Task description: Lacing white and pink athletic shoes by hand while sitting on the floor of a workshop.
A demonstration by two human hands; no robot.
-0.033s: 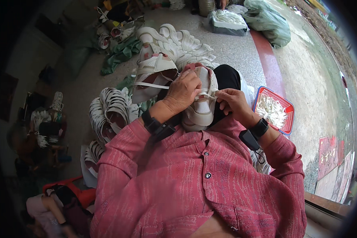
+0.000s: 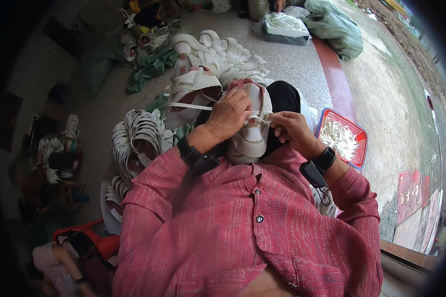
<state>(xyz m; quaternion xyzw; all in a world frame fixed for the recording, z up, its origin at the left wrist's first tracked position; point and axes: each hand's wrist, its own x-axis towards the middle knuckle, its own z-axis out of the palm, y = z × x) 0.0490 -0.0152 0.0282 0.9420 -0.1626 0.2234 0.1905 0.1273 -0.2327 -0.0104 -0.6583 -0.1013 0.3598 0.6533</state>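
Observation:
A white and beige shoe upper (image 2: 250, 142) with a pink lining stands between my knees, toe toward me. My left hand (image 2: 228, 114) lies over its left side, fingers curled round the lacing edge; its fingertips are partly hidden. On the right, my right hand (image 2: 293, 129) pinches a white shoelace (image 2: 262, 119) that crosses the front of the upper. Just left of my left hand is another white upper (image 2: 198, 81), with a flat white strip (image 2: 189, 106) running across below it toward that hand.
Nested white uppers (image 2: 139, 136) stand in a row at my left, and more white shoe parts (image 2: 233, 57) fan out ahead. A red and blue basket (image 2: 362, 143) of white laces sits at my right. Another person's arm (image 2: 67, 262) shows at lower left, beside a red stool (image 2: 96, 240).

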